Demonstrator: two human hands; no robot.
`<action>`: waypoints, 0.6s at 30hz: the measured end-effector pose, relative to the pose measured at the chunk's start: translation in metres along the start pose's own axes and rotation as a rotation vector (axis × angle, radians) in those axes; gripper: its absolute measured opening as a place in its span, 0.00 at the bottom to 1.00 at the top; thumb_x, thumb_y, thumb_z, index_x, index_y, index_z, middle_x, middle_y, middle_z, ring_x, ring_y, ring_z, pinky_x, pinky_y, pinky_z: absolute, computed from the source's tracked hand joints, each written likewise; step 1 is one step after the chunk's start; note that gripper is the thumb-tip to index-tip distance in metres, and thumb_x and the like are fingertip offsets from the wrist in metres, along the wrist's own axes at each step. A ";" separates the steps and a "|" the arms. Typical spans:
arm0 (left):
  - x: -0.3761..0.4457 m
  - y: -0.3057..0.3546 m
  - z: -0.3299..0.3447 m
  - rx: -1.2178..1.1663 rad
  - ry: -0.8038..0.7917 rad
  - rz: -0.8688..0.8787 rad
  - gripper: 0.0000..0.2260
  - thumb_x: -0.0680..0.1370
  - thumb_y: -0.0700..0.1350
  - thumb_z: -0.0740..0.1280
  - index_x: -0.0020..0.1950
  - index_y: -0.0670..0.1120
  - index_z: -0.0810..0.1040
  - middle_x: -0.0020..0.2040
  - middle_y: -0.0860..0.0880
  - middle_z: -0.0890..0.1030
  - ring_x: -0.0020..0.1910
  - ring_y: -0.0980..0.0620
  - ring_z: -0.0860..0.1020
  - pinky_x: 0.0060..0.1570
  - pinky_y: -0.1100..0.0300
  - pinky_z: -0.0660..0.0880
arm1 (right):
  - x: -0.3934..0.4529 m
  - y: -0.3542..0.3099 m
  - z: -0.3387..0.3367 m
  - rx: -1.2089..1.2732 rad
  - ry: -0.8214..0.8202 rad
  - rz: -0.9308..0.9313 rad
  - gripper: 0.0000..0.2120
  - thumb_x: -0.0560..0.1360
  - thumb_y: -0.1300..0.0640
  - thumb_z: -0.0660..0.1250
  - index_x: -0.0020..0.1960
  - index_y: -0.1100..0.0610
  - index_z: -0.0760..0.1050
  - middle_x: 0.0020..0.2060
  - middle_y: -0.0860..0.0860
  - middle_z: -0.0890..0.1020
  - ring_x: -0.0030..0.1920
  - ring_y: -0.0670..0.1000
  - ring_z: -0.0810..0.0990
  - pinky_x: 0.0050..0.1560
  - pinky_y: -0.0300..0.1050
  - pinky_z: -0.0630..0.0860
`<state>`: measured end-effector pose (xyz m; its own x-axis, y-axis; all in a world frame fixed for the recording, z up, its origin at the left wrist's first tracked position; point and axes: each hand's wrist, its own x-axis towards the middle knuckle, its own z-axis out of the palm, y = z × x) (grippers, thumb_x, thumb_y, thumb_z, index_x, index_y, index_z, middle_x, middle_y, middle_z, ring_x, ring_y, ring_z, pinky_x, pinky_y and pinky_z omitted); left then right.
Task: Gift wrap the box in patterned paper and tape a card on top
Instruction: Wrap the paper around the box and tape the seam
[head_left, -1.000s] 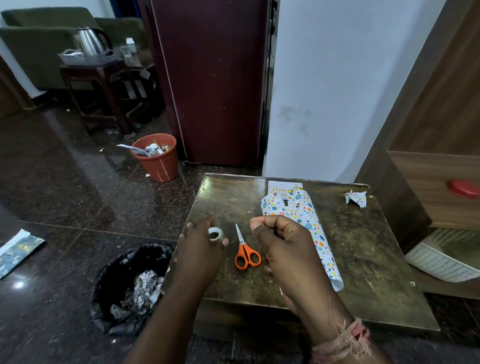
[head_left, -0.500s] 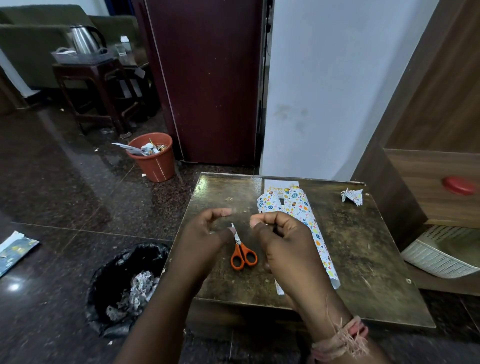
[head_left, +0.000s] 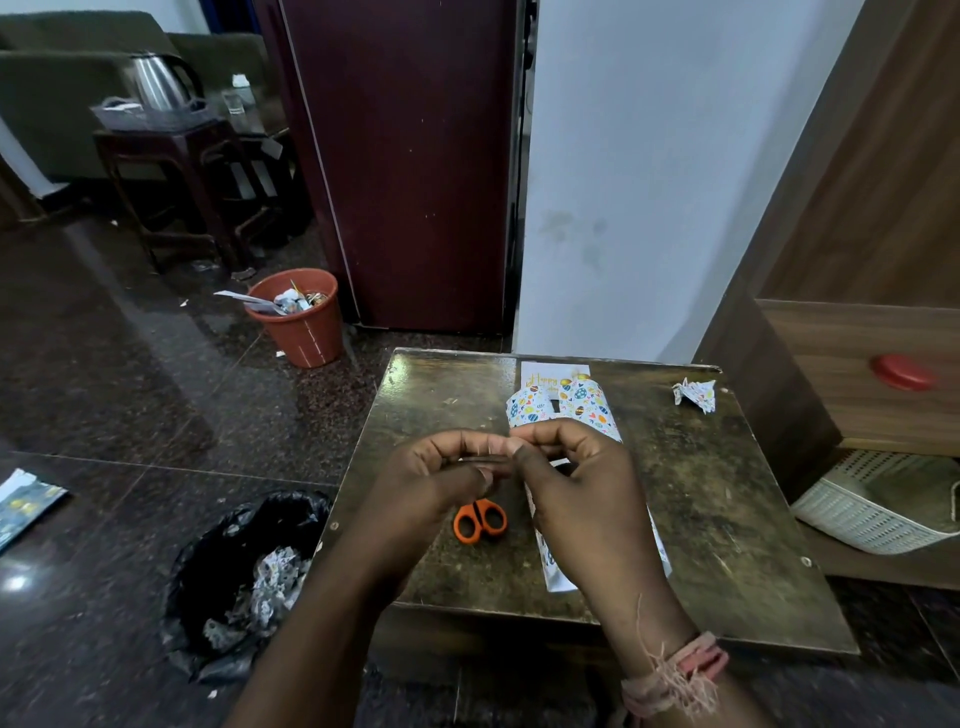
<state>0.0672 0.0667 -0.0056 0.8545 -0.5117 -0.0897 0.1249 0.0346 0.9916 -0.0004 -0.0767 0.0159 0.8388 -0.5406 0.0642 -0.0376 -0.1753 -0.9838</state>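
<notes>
The 2 hands (head_left: 511, 467) are coming together, pinching thin, sticky tape (head_left: 480, 459) by its ends above the bench (head_left: 727, 493).

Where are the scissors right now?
In the head view the scissors lie on the table, near its front-left part, just below the two hands and left of the wrapped box; only the orange handles show.

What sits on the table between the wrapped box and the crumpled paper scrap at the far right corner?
Nothing: in the head view the table is bare between the wrapped box and the paper scrap.
</notes>
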 end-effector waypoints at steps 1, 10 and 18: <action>0.001 0.000 0.000 0.010 0.003 -0.001 0.13 0.73 0.38 0.68 0.55 0.45 0.87 0.55 0.40 0.87 0.61 0.40 0.83 0.68 0.40 0.72 | 0.000 0.000 -0.001 -0.017 0.015 -0.010 0.05 0.76 0.60 0.73 0.43 0.51 0.84 0.37 0.43 0.85 0.37 0.40 0.81 0.40 0.35 0.75; 0.003 0.005 0.015 0.034 0.093 -0.010 0.15 0.76 0.40 0.72 0.62 0.51 0.84 0.58 0.53 0.86 0.59 0.48 0.83 0.58 0.51 0.79 | 0.016 0.002 -0.032 -0.007 0.166 -0.010 0.05 0.77 0.57 0.72 0.42 0.51 0.83 0.37 0.41 0.84 0.34 0.40 0.79 0.41 0.44 0.76; 0.007 -0.011 0.057 0.217 0.207 -0.035 0.17 0.77 0.45 0.76 0.63 0.56 0.79 0.57 0.57 0.83 0.53 0.67 0.81 0.51 0.68 0.77 | 0.025 0.023 -0.069 -0.229 -0.030 0.204 0.33 0.68 0.52 0.81 0.67 0.45 0.68 0.53 0.47 0.77 0.51 0.47 0.79 0.50 0.50 0.79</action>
<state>0.0429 0.0141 -0.0123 0.9391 -0.3224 -0.1193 0.0645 -0.1757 0.9823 -0.0181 -0.1512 0.0062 0.8172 -0.5594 -0.1390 -0.3251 -0.2483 -0.9125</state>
